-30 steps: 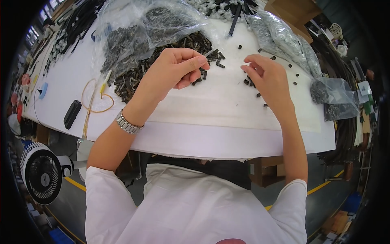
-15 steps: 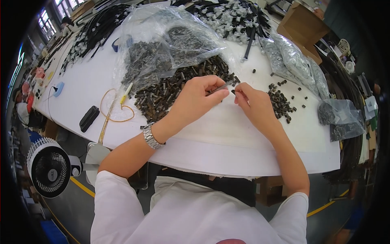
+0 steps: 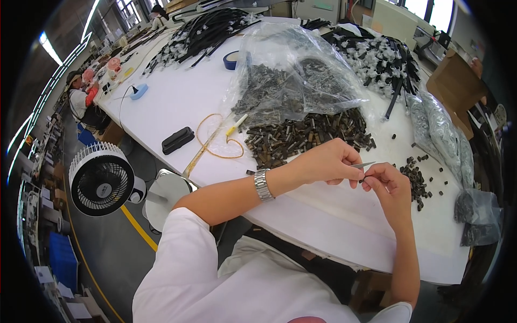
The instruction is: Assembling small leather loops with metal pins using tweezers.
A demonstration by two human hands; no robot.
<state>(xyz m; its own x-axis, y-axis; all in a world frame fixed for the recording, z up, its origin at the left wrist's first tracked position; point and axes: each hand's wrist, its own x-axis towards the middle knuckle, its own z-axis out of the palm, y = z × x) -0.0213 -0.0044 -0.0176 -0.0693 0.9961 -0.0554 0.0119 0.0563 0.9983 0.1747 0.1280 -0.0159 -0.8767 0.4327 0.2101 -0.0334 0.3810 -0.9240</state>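
My left hand (image 3: 328,162), with a metal watch (image 3: 263,184) on its wrist, is closed on a slim, pointed grey metal tool (image 3: 367,164). The tool's tip points toward my right hand (image 3: 393,189). That hand pinches a small dark piece (image 3: 362,180), partly hidden by the fingers. Both hands almost meet above the near part of the white table (image 3: 318,215). Beyond the left hand spreads a heap of short brown-black pieces (image 3: 307,137). Just right of the right hand lies a smaller pile of similar short pieces (image 3: 414,180).
A large clear plastic bag (image 3: 318,70) of dark pieces stands behind the heap. Left of it lie a black case (image 3: 177,140), a yellow-white pen-like tool (image 3: 237,125) and blue tape (image 3: 230,60). Filled bags (image 3: 441,132) line the right side. A fan (image 3: 102,180) stands at the table's left edge.
The view has turned left and up, so the table and its things appear further right and lower. My hands stay close together, still holding the pointed tool and the small piece.
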